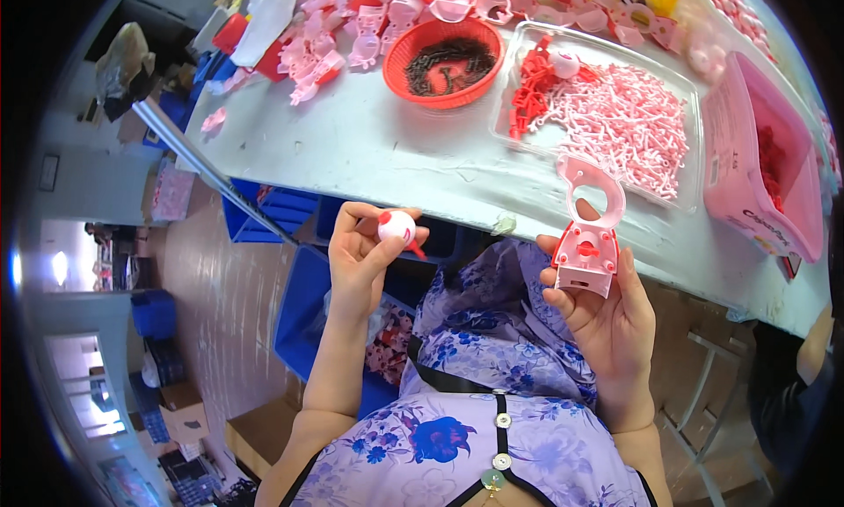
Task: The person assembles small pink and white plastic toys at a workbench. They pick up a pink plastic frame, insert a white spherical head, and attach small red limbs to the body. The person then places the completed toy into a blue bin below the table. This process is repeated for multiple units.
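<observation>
Between the thumb and fingers of my left hand (359, 259) is a small white ball-shaped piece (397, 226) with red parts on top and below. My right hand (607, 309) holds a pink and red plastic toy shell (587, 248), its hollow inner side facing up and its ring-shaped end pointing toward the table. Both hands are raised in front of the table's near edge, apart from each other. Beyond the right hand, a clear plastic tray (507, 129) carries many small pink stick-like pieces (629, 124) and a cluster of red parts (530, 89).
A red basket (396, 83) of dark small parts, seemingly screws, stands left of the tray. Pink shells (369, 32) pile up at the back of the table (308, 155). On the right is a pink bin (734, 190) with red pieces. Blue crates (294, 309) sit below the table edge.
</observation>
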### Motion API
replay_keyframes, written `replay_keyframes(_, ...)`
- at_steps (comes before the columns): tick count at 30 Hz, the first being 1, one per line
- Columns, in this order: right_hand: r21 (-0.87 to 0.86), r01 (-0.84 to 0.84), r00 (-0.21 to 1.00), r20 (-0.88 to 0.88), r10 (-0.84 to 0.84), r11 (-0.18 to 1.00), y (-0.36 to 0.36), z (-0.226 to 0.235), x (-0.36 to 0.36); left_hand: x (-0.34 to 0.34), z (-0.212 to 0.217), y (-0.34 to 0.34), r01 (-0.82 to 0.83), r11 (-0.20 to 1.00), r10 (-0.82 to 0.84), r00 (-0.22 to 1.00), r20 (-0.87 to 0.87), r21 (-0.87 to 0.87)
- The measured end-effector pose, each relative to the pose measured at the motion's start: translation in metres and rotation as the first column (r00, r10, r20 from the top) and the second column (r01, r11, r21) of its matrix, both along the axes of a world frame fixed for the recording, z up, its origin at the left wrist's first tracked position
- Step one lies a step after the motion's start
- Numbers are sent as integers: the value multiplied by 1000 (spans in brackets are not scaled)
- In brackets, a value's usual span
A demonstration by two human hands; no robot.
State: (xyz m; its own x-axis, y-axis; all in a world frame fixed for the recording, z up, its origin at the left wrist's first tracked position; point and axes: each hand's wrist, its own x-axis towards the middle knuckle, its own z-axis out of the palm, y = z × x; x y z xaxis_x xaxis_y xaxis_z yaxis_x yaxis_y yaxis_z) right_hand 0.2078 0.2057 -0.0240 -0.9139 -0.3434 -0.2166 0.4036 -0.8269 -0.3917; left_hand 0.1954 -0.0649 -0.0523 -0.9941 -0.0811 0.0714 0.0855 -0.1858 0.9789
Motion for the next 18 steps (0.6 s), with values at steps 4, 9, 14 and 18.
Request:
replay_keyframes(4, 27, -23, 999, -31, 24, 999, 7, -5, 4, -11, 13, 8, -40, 996, 43, 998, -34, 79)
replay_keyframes(9, 41, -55, 998, -38, 56, 998, 5, -4, 1, -13, 8, 6, -98, 981, 100, 995, -9, 168)
replay_keyframes(14, 68, -78, 996, -45, 81, 995, 4, -4, -4, -1, -6, -6, -257, 940, 225, 961, -157, -226)
replay_keyframes(18, 59, -82, 996, -41, 85, 995, 2, -8, -8, 7, -17, -6, -352, 840, 278, 933, -229, -413)
